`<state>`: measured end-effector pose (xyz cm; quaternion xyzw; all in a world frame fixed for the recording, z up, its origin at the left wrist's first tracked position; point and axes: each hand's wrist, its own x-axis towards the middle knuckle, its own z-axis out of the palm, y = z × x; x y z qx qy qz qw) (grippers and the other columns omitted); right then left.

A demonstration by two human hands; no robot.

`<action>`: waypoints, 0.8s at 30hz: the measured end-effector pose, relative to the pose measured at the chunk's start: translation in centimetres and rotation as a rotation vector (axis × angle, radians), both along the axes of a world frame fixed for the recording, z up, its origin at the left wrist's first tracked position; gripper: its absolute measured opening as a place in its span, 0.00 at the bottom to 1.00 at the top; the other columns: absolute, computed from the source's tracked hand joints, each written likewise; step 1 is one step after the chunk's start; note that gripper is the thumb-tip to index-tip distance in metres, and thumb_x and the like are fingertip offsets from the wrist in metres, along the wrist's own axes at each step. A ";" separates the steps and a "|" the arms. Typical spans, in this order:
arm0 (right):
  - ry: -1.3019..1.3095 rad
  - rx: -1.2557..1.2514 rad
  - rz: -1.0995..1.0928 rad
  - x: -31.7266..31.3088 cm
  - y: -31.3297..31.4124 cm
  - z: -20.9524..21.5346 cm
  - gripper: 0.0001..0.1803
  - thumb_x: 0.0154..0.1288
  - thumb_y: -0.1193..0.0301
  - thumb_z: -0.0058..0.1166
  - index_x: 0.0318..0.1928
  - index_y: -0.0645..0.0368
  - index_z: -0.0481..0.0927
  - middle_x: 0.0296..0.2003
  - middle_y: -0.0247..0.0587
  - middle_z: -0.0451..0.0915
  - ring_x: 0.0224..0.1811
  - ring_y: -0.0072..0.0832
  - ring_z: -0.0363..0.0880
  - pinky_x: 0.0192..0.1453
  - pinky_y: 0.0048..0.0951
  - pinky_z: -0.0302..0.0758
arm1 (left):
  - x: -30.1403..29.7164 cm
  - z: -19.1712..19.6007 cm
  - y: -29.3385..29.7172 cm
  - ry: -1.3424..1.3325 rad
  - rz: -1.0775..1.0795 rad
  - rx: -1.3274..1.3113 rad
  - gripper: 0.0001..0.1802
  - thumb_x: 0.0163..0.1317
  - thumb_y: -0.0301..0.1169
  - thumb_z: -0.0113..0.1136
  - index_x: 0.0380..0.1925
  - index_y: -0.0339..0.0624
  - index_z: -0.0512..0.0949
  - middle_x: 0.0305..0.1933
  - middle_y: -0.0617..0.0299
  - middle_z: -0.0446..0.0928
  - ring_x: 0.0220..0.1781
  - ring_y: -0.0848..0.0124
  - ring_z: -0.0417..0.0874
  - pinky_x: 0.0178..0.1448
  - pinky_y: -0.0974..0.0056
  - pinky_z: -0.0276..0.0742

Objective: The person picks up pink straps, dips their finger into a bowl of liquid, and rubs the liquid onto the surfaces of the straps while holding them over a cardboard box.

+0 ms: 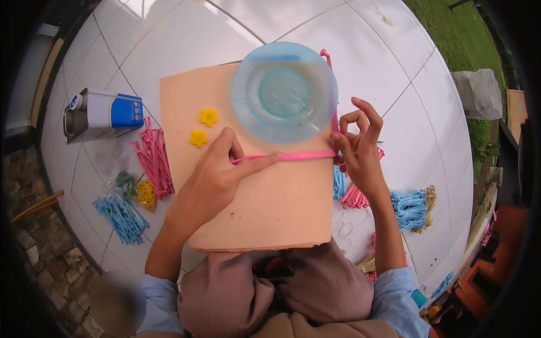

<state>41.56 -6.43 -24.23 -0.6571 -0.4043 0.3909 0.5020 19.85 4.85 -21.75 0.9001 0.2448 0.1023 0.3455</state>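
A narrow pink strip [307, 155] is stretched sideways over a peach-coloured board [265, 208] at my knees. My left hand [211, 174] grips its left part, with the index finger extended along it. At the board's right edge my right hand [360, 149] pinches the other end between thumb and finger, the remaining fingers raised and bent. Just beyond the strip sits a translucent blue plate [243, 107]. Another pink length [325, 54] shows along the plate's right side; whether it joins the held strip I cannot tell. Two yellow flower-shaped pieces [208, 117] lie left of the plate.
On the white tiles at left are a metal can [104, 115], a pink strip bundle [155, 160], a bag of yellow pieces [146, 194] and a light blue pile [121, 217]. At right lie more pink [355, 197] and blue bundles [408, 208]. Grass [451, 34] borders the tiles.
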 end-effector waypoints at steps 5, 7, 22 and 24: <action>-0.430 -0.108 0.248 0.2 1.1 1.9 0.29 0.63 0.83 0.40 0.62 0.42 0.61 0.37 0.43 0.61 0.35 0.32 0.70 0.36 0.30 0.73 | -0.3 -0.8 -0.1 -0.022 -0.003 -0.005 0.23 0.41 0.24 0.64 0.43 0.49 0.82 0.29 0.60 0.57 0.31 0.68 0.67 0.34 0.67 0.70; -0.492 -0.212 0.307 0.0 1.6 2.7 0.30 0.62 0.85 0.40 0.60 0.40 0.65 0.38 0.45 0.61 0.37 0.36 0.69 0.40 0.33 0.73 | -0.4 -1.0 0.0 -0.034 -0.021 -0.003 0.23 0.42 0.24 0.64 0.44 0.50 0.81 0.29 0.60 0.57 0.31 0.68 0.67 0.34 0.67 0.70; -0.629 -0.295 0.219 -0.1 1.9 2.7 0.28 0.57 0.82 0.48 0.56 0.39 0.69 0.48 0.46 0.61 0.43 0.41 0.73 0.46 0.40 0.76 | -0.1 -0.9 0.2 -0.058 -0.035 0.039 0.23 0.46 0.22 0.58 0.45 0.53 0.81 0.29 0.59 0.57 0.31 0.66 0.67 0.35 0.66 0.70; -1.046 0.172 0.086 0.2 1.3 0.7 0.28 0.49 0.83 0.58 0.50 0.40 0.75 0.52 0.41 0.58 0.53 0.42 0.64 0.55 0.44 0.69 | -0.1 -0.8 0.1 -0.051 -0.021 0.035 0.23 0.45 0.22 0.59 0.45 0.53 0.81 0.29 0.59 0.57 0.31 0.66 0.67 0.35 0.66 0.70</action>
